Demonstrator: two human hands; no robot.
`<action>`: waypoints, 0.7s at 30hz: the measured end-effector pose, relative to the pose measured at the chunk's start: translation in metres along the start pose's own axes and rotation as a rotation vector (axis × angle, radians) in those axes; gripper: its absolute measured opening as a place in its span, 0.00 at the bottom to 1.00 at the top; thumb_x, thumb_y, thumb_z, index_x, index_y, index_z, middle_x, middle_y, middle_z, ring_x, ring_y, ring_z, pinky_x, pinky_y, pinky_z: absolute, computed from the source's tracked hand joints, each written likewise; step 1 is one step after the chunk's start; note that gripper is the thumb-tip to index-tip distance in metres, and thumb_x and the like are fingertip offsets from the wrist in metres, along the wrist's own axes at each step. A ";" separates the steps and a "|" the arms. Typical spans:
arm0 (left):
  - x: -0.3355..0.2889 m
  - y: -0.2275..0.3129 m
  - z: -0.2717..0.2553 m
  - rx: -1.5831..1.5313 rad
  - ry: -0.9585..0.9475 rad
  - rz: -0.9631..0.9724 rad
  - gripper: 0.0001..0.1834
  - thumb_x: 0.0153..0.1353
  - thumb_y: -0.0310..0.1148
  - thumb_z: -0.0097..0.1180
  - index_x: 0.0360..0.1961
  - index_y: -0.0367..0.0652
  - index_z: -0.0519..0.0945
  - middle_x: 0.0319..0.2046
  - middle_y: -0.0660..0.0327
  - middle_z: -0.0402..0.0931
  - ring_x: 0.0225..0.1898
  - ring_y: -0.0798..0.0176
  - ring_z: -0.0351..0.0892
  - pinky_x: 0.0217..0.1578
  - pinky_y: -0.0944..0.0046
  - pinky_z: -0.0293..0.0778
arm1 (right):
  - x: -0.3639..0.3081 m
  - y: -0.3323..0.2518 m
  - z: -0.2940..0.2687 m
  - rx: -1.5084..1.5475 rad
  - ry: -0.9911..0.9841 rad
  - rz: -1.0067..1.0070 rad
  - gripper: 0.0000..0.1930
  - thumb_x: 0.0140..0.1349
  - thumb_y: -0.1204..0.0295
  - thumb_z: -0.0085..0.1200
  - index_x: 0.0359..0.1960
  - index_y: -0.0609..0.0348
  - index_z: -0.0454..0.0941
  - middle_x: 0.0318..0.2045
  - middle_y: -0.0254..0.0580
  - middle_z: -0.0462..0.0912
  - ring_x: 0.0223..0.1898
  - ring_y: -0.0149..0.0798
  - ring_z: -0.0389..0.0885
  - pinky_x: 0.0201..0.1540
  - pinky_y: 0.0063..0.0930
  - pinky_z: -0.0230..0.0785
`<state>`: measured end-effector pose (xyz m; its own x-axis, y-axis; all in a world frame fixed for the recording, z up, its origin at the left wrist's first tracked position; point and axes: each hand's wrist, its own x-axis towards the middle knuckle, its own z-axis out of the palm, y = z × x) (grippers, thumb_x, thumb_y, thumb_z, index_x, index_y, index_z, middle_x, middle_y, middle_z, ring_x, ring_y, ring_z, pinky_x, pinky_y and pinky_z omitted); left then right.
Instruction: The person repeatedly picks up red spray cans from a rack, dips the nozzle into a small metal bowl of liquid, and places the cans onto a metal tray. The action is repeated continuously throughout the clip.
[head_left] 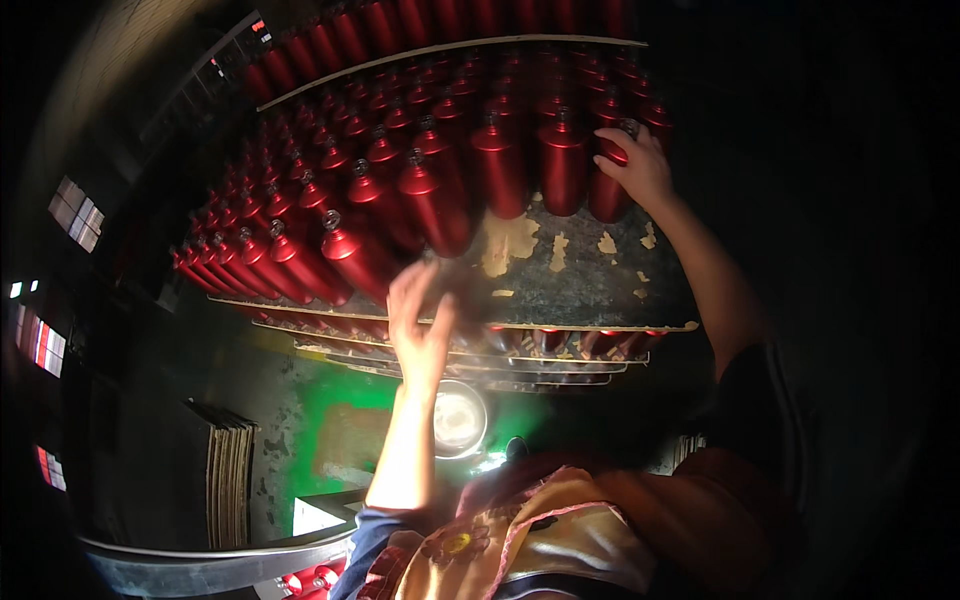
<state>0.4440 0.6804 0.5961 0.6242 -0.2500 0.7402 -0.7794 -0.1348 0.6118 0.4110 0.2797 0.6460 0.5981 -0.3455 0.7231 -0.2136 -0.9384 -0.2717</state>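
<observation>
Rows of matte red bottles with clear, narrow necks stand upright on a worn dark board. At the right front of the rows, my right hand has its fingers curled around the neck and shoulder of a red bottle. My left hand is over the board's front edge, just in front of the nearest bottles. Its fingers and thumb are apart, somewhat smeared by motion, and I see nothing held between them. Behind the left fingers a blurred dark patch cannot be made out.
Another shelf of red bottles rises behind, and more boards with bottles are stacked below. A round bright lamp or pan sits beneath. Lower left are stacked thin boards and a curved metal rail with red bottles beside it.
</observation>
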 end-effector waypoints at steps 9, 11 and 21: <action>0.163 -0.067 0.050 0.762 -0.320 0.230 0.33 0.54 0.41 0.69 0.63 0.55 0.75 0.56 0.40 0.73 0.57 0.40 0.73 0.58 0.48 0.69 | -0.027 0.018 -0.007 -0.015 0.086 -0.152 0.29 0.55 0.64 0.67 0.60 0.35 0.72 0.63 0.51 0.68 0.61 0.57 0.71 0.59 0.46 0.71; 0.166 -0.078 0.054 0.733 -0.337 0.275 0.33 0.54 0.46 0.69 0.62 0.57 0.76 0.55 0.42 0.74 0.57 0.42 0.73 0.58 0.48 0.70 | -0.043 0.032 -0.013 0.164 0.105 -0.135 0.30 0.55 0.60 0.66 0.60 0.39 0.69 0.60 0.58 0.65 0.60 0.65 0.67 0.62 0.49 0.64; 0.123 -0.079 0.067 0.647 0.025 0.350 0.25 0.48 0.47 0.75 0.49 0.59 0.85 0.47 0.56 0.81 0.49 0.51 0.73 0.52 0.53 0.72 | -0.123 0.098 -0.017 0.598 0.473 0.384 0.24 0.58 0.71 0.65 0.57 0.54 0.75 0.50 0.42 0.75 0.53 0.38 0.74 0.57 0.32 0.68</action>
<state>0.5788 0.5964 0.6196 0.3283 -0.3613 0.8728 -0.8040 -0.5918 0.0574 0.3037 0.2301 0.5412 0.1534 -0.7304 0.6655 0.1877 -0.6397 -0.7453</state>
